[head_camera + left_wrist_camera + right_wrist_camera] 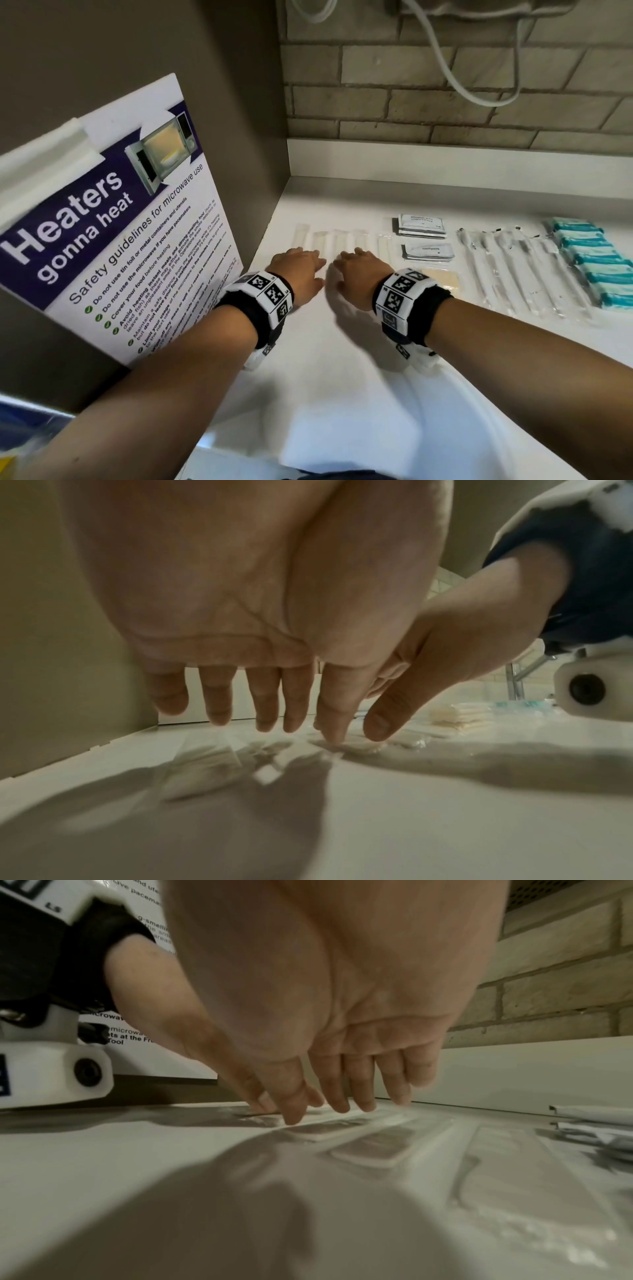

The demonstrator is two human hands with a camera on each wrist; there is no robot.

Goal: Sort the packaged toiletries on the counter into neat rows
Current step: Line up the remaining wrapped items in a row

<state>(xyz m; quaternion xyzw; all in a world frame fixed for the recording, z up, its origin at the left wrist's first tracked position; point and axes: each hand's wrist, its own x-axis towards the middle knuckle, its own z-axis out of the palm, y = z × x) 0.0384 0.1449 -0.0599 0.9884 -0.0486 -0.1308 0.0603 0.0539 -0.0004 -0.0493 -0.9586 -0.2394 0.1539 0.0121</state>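
At the frame's centre, the left hand [301,270] and right hand [358,274] are held flat with fingers spread and relaxed, fingertips on or just over the clear sachets [337,240] on the white surface [342,359]; contact cannot be confirmed. Straightening this row appears to be in hand; next, the uneven far ends call for aligning. Long axes run near to far, like the toothbrush packets [513,270] at right.

Clear-wrapped toiletries [337,240] lie flat in side-by-side rows (sachets [423,224] stacked) on the white counter [342,359].
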